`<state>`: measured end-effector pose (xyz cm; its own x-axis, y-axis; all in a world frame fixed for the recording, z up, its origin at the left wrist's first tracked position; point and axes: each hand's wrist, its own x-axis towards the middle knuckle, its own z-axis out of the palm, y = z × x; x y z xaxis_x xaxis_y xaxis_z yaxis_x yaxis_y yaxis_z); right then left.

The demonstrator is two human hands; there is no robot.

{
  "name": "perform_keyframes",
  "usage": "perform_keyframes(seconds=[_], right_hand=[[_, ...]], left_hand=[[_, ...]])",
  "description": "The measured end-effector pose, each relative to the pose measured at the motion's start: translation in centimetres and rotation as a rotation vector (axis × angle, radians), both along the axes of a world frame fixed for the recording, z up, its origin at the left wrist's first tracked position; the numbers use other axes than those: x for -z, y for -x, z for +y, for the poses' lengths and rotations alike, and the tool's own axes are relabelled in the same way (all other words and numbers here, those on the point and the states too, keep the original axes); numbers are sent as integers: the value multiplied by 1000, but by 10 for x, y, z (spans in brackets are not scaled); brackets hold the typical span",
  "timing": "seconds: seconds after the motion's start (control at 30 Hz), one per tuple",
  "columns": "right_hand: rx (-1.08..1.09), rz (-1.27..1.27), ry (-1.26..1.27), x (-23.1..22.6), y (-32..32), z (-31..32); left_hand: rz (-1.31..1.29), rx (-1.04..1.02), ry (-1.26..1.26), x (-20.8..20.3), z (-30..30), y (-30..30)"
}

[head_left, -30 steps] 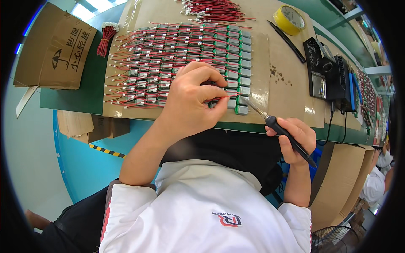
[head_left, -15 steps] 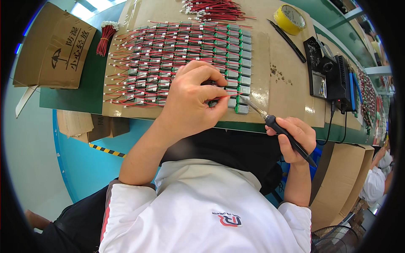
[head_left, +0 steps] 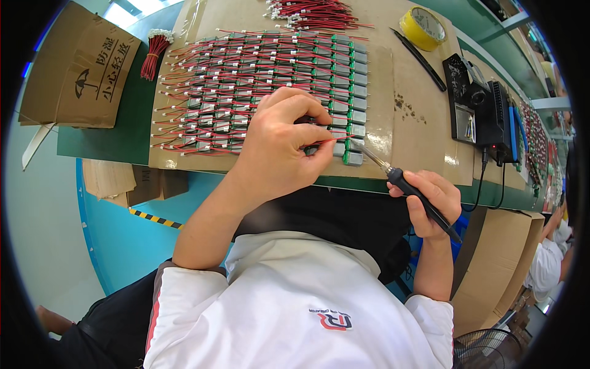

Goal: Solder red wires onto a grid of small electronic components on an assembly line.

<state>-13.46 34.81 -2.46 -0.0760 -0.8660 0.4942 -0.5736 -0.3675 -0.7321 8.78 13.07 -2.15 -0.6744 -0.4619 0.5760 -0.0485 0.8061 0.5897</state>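
Rows of small silver motors with green ends (head_left: 358, 103) lie side by side on the bench, with red and black leads and white plugs across them. Over the near right part of these rows is my left hand (head_left: 276, 147), its thumb and fingertips pinched on a thin red wire (head_left: 337, 139). My right hand (head_left: 435, 200) grips the black handle of a soldering iron (head_left: 401, 179). The iron slants up and left, its tip at the green end of a motor near the bench's front edge, close to the wire. Whether tip and wire touch is too small to tell.
On the right stands a black soldering station (head_left: 496, 114) with a cord. Yellow tape (head_left: 423, 29) and a black pen-like tool (head_left: 420, 60) lie at the back. Loose red leads (head_left: 310, 13) and a tied bundle (head_left: 153, 58) lie beyond the motors. A cardboard box (head_left: 92, 61) sits left.
Both hands and the soldering iron stay almost where they were. No grip has changed.
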Motion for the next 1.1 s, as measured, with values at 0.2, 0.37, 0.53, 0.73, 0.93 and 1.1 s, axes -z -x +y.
perform_keyframes(seconds=[0.2,0.37,0.53,0.73,0.93,1.1], right_hand=[[-1,1,-5,-1,1,0],[8,-46,11,1,-1,2],[37,-123,69,2,-2,0],[79,-31,63,-4,-11,-12],[111,129,130,-10,-22,-58],[128,192,146,-13,-35,-83]], left_hand=[[-1,-4,7,1,0,0],[-3,-2,3,1,0,0],[1,-9,5,0,1,-1],[-1,-7,11,-1,0,0],[-43,6,20,-5,1,-3],[-53,12,6,-8,0,-3]])
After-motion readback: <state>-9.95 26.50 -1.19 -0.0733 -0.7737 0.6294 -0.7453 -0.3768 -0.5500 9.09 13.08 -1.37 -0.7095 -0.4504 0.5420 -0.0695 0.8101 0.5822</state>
